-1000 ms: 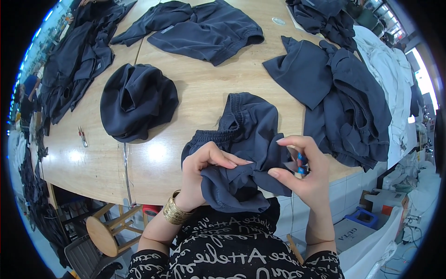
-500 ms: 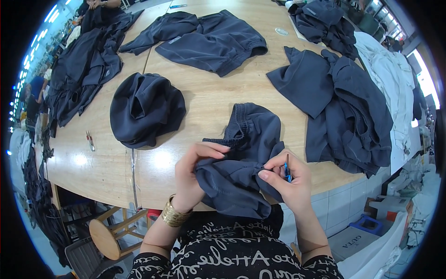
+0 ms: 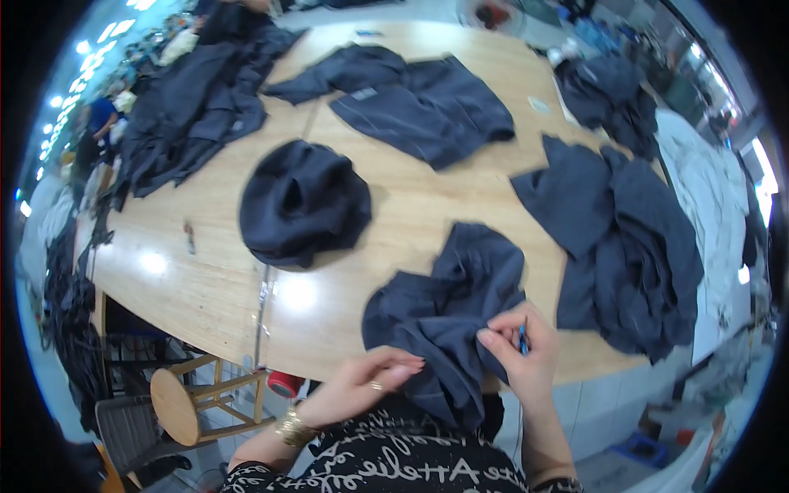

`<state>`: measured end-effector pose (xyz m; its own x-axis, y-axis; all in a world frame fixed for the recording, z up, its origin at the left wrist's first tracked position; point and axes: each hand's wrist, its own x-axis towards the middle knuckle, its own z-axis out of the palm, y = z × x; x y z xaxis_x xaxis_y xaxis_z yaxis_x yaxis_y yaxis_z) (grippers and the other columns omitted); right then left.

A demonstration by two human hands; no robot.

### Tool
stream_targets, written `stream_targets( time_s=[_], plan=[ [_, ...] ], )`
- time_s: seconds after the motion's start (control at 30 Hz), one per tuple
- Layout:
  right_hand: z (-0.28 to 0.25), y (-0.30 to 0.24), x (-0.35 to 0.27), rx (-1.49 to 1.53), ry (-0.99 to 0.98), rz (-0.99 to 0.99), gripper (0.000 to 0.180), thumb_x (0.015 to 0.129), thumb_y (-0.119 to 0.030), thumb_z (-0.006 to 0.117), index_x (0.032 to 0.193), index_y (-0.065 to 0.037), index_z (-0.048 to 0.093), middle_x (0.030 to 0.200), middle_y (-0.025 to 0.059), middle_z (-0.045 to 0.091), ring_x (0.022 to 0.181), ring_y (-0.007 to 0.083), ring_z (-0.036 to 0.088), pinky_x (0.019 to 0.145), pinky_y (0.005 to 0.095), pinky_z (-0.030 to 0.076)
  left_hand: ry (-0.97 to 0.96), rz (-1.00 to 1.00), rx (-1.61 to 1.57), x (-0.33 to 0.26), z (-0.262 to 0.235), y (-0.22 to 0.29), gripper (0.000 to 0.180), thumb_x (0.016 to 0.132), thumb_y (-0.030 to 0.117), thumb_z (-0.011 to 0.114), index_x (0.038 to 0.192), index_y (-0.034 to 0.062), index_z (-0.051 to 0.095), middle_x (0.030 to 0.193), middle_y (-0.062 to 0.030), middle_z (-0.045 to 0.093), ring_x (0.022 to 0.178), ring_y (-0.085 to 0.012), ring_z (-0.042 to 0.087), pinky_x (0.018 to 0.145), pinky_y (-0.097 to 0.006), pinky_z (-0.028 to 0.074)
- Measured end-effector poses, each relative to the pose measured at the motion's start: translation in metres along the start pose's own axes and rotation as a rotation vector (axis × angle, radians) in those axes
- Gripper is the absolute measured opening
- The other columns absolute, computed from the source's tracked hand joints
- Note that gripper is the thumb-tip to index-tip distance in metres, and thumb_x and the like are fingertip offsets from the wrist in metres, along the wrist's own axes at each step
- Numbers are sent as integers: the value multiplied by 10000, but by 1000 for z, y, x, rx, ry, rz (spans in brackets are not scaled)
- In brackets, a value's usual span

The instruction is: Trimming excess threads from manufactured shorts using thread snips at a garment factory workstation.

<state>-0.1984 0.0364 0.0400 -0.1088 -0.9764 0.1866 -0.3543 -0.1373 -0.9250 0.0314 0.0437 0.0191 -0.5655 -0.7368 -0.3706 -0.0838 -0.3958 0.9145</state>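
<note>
Dark blue-grey shorts [image 3: 448, 308] lie bunched at the table's front edge, their lower part hanging over it toward my lap. My right hand [image 3: 523, 349] is closed, pinching a fold of the cloth between thumb and forefinger. Tucked in that same hand is a small blue tool [image 3: 523, 338], which looks like thread snips; the fingers hide most of it. My left hand [image 3: 380, 375], with a ring and a gold bracelet, has thumb and fingers together at the left edge of the hanging cloth. Blur hides exactly how much cloth it grips.
A rounded dark cloth bundle [image 3: 304, 205] sits left of centre. Flat shorts [image 3: 436, 111] lie beyond it. Dark garment piles [image 3: 633, 246] stand right and left. Snips [image 3: 190, 237] lie on the wooden table [image 3: 205, 279]. A stool [image 3: 175, 413] stands below left.
My left hand has shifted from the cloth's upper left side down to its lower left edge. The shorts have been turned, and the waistband no longer shows clearly. The view has tilted.
</note>
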Motion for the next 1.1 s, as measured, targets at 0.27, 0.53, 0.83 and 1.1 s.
stream_targets(
  time_s=[0.27,0.53,0.83,1.1],
  plan=[
    [7,-3,-18,20,-6,16,140,674,36,713,726,-5,590,679,6,478,595,65,424,537,196,325,-120,-57,-782,40,15,-30,296,946,236,510,1144,15,514,1125,-37,557,945,-89,554,854,-258,447],
    [8,0,-14,-20,-14,-73,149,663,56,699,733,-3,581,699,10,481,591,62,418,529,190,301,-208,-88,-1055,54,16,-11,250,911,152,557,1113,5,547,1061,-72,620,981,-152,605,898,-323,483],
    [2,11,-13,-105,40,-91,183,641,52,743,763,3,615,700,38,489,611,121,461,543,235,363,172,427,-165,57,13,21,186,819,111,681,943,-21,637,886,-41,649,811,-85,555,756,-235,449],
    [-1,14,-15,-120,42,-73,175,639,51,733,753,3,609,703,41,489,612,116,460,548,232,357,135,186,-318,57,16,15,206,784,123,720,896,-32,644,863,-43,648,790,-81,558,731,-226,458]
  ],
)
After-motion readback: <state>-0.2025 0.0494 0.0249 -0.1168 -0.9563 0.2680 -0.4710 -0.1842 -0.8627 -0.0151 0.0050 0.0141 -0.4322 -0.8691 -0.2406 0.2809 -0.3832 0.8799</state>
